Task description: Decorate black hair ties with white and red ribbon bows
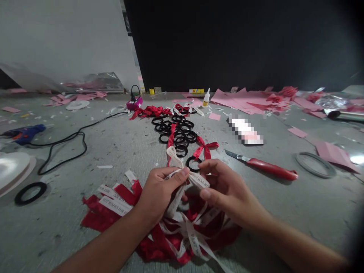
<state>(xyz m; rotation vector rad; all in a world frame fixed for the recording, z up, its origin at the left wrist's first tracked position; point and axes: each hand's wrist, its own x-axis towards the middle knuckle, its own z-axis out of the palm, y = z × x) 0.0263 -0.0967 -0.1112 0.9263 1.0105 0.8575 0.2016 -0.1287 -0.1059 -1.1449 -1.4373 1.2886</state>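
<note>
White printed ribbon (179, 195) is looped into a bow between my two hands. My left hand (163, 189) pinches the middle of that bow between thumb and fingers. On the right side, my right hand (227, 191) has its thumb and fingers around the bow's right loop. Below both hands lies a heap of red ribbon (106, 216) with more white printed strips across it. Just beyond my fingers are a black ring (193, 164) and a red ribbon bow (207, 146). A pile of black rings (180, 136) lies farther back.
At right are a red-handled knife (270, 168), a phone (246, 131) and a grey ring (315, 165). At left lie a blue glue gun (27, 133), its black cord (82, 140), a ribbon spool (13, 170) and a black ring (30, 193). A glue bottle (206, 98) and pink sheets (239, 100) lie behind.
</note>
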